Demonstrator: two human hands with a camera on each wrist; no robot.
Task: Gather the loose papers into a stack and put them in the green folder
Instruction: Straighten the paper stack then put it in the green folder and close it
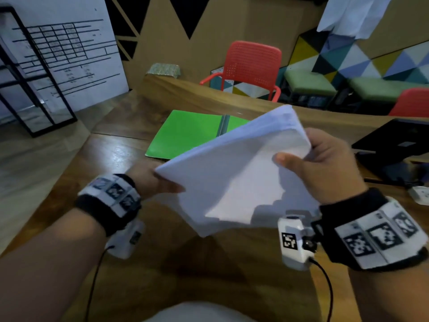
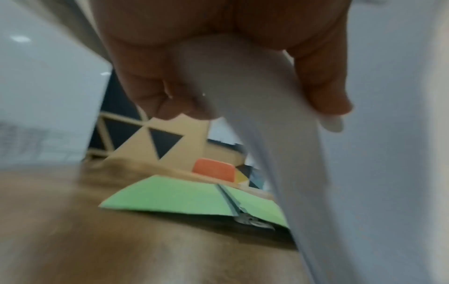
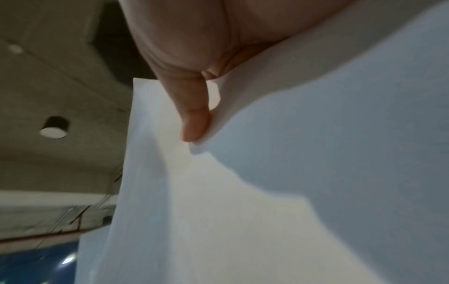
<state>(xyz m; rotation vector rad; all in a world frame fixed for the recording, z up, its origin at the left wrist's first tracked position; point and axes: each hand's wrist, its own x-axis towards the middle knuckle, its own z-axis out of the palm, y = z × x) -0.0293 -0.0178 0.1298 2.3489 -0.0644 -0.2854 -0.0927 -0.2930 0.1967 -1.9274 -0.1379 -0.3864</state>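
I hold a stack of white papers (image 1: 234,173) above the wooden table, tilted, with both hands. My left hand (image 1: 160,180) pinches its left corner, thumb on top. My right hand (image 1: 308,159) grips the right edge, thumb lying across the top sheet. Just beyond the stack the green folder (image 1: 185,133) lies open and flat on the table, its metal clip along the spine; its right half is hidden by the papers. The left wrist view shows my left hand (image 2: 243,92) curled round the papers (image 2: 267,144), the folder (image 2: 175,194) below. In the right wrist view the papers (image 3: 267,192) fill the frame under my right hand (image 3: 196,123).
A black laptop (image 1: 394,140) stands at the table's right edge with a white plug block (image 1: 420,194) near it. Red chairs (image 1: 250,66) stand behind the table (image 1: 130,159). A black metal rack (image 1: 30,73) is at the far left on the floor.
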